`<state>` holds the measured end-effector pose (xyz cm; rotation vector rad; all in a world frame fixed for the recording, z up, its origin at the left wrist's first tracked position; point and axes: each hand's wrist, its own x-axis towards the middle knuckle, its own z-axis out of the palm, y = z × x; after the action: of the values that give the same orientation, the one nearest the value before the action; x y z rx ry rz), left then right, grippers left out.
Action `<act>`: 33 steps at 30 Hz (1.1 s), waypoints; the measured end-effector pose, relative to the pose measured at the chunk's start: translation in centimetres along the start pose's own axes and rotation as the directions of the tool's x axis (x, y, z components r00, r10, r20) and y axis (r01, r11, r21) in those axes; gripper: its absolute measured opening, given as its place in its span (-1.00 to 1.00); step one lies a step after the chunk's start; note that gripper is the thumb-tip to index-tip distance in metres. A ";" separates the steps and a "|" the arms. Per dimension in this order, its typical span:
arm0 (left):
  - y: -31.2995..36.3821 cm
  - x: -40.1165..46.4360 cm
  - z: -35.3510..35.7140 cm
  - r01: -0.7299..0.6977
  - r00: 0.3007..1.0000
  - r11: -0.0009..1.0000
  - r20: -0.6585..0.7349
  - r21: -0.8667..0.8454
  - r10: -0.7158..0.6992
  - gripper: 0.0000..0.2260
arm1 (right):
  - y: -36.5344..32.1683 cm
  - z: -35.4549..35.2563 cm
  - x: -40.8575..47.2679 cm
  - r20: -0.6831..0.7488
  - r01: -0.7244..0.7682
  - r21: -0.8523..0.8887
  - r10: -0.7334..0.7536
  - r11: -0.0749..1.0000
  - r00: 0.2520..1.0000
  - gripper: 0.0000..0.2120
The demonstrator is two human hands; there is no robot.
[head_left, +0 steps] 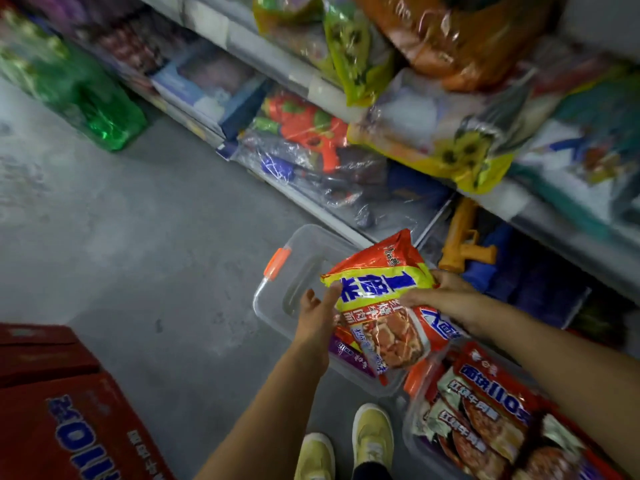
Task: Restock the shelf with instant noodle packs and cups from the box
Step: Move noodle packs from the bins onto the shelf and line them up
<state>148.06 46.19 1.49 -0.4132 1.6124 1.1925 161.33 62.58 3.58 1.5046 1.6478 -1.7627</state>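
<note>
Grey concrete floor (145,220) runs beside white shelving (332,95), dimly lit.

Glossy plastic noodle pack (381,306); clear smooth plastic bin (277,306); matt rough concrete floor (138,220).

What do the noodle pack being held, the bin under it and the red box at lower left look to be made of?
Noodle pack: glossy printed plastic film, crinkled with glare. Bin: clear rigid plastic, likely; the floor shows through it, and its latch is orange. Red box: apparently matte printed cardboard with folded flaps.
</note>
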 end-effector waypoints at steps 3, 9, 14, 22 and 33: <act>2.8 -5.2 0.1 -0.010 0.999 1.000 0.032 -0.009 0.011 -0.30 | -2.9 -0.5 -4.9 0.018 -0.024 0.090 0.023 0.996 1.000 -0.67; 7.7 -14.1 -2.4 -0.322 0.945 0.886 0.065 0.332 0.319 -0.02 | -9.2 -2.6 -14.1 0.086 -0.005 0.022 0.003 1.000 0.996 -0.40; 13.4 -21.5 -4.1 -0.498 0.867 0.666 0.348 0.556 0.357 -0.02 | -13.2 -4.2 -22.4 0.148 0.075 -0.226 -0.042 0.971 0.988 -0.14; 18.0 -33.2 -1.4 -0.462 0.791 0.642 0.612 0.611 -0.013 -0.38 | -17.4 -6.0 -34.4 0.257 0.123 -0.319 -0.039 0.940 0.966 -0.40; 19.1 -44.0 -2.4 -0.486 0.748 0.777 0.649 0.399 0.135 -0.38 | -21.6 -7.1 -48.2 0.042 0.302 -0.554 -0.336 0.776 0.941 -0.48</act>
<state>150.02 40.08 49.07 0.6070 1.3949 0.9049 167.46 54.99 55.96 1.0538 2.3005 -1.1984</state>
